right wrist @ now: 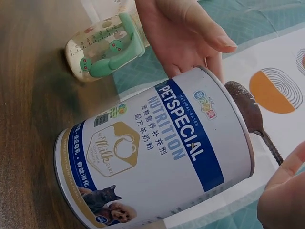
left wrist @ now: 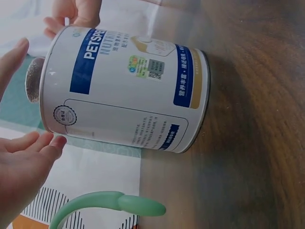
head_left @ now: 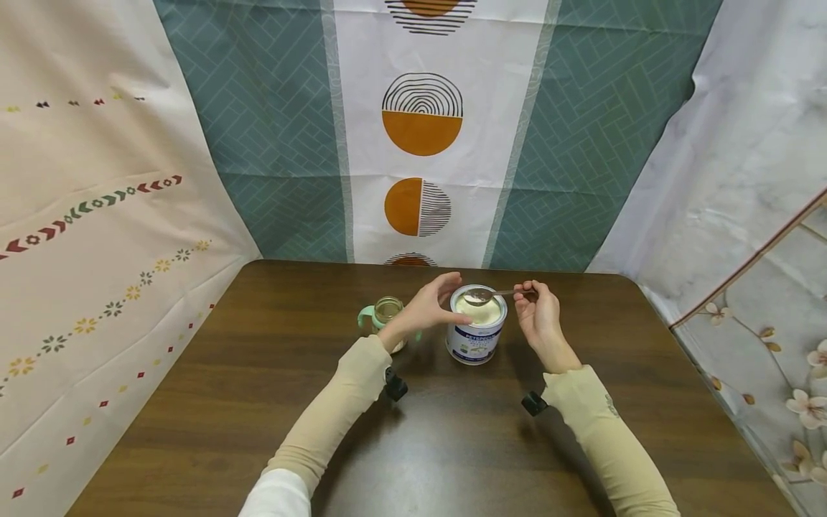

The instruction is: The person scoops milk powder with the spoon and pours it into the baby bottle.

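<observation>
A white and blue milk powder can (head_left: 474, 343) stands upright on the table, its top uncovered and pale powder (head_left: 486, 313) showing inside. My right hand (head_left: 541, 316) pinches the handle of a metal spoon (head_left: 479, 296). The spoon's bowl lies level over the can's mouth, close to the rim in the right wrist view. At the can's left side my left hand (head_left: 423, 309) has its thumb and fingers spread, fingertips right at the rim. Behind that hand is a clear bottle (right wrist: 90, 50) with light green handles (left wrist: 107, 200), partly hidden in the head view.
All of this stands on a dark wooden table (head_left: 439, 445), toward its back edge. A patterned cloth (head_left: 278, 143) hangs just behind the table, with a pale cloth (head_left: 97, 215) at the left and a white flowered one (head_left: 730, 237) at the right.
</observation>
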Demonstrator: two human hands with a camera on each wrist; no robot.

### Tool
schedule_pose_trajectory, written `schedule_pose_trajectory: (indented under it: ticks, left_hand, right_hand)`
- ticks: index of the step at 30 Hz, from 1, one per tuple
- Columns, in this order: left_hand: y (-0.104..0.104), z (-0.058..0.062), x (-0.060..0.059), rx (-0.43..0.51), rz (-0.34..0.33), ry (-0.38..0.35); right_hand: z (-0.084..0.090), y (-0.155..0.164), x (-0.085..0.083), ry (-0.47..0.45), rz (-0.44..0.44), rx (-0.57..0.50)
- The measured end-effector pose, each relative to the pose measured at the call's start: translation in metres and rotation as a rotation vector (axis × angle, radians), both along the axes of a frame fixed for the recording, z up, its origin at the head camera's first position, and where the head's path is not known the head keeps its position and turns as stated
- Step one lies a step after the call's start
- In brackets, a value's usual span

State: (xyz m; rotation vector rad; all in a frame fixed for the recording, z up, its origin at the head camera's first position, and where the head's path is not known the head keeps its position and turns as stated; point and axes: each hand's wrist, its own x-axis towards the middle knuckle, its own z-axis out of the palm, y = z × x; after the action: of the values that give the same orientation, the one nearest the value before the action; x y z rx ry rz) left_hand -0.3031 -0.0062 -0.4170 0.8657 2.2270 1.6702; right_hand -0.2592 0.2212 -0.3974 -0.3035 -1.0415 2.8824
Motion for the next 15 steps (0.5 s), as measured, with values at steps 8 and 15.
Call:
schedule_pose_trajectory:
  ticks: [8, 15]
  left_hand:
    - [-0.006, 0.004, -0.002, 0.006, -0.010, 0.028]
    - [-0.012, 0.009, -0.004, -0.031, -0.018, 0.026]
  right_hand:
    - [0.003, -0.004, 0.000, 0.003, -0.002, -0.004]
    - [0.004, -0.006, 0.000, 0.007, 0.008, -0.023]
